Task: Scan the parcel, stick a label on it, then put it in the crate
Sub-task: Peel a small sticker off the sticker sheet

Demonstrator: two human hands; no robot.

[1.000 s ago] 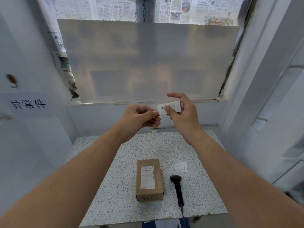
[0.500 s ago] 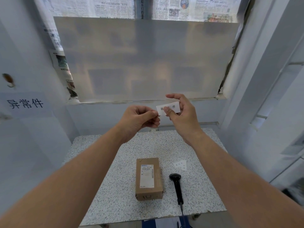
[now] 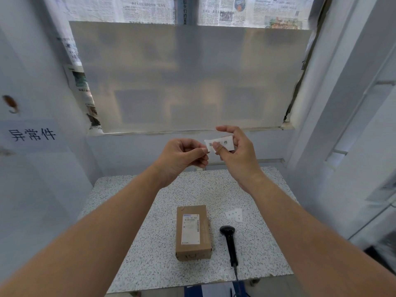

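A small brown cardboard parcel (image 3: 193,232) with a white shipping label on top lies flat near the front of the speckled table (image 3: 132,243). A black handheld scanner (image 3: 229,241) lies just right of it, cable running off the front edge. Both hands are raised well above the table, in front of the window sill. My right hand (image 3: 235,155) pinches a small white printed label (image 3: 225,142) between thumb and fingers. My left hand (image 3: 182,157) pinches the label's left edge with thumb and forefinger.
More small white labels (image 3: 234,215) lie on the table right of the parcel. A frosted window with newspaper over it fills the back. White walls close in on both sides; the left one carries a printed sign (image 3: 32,133). Something blue (image 3: 216,291) shows below the table's front edge.
Both hands stay almost still at the label, fingers shifting slightly on it. The view has drifted a little. Parcel and scanner have not moved.
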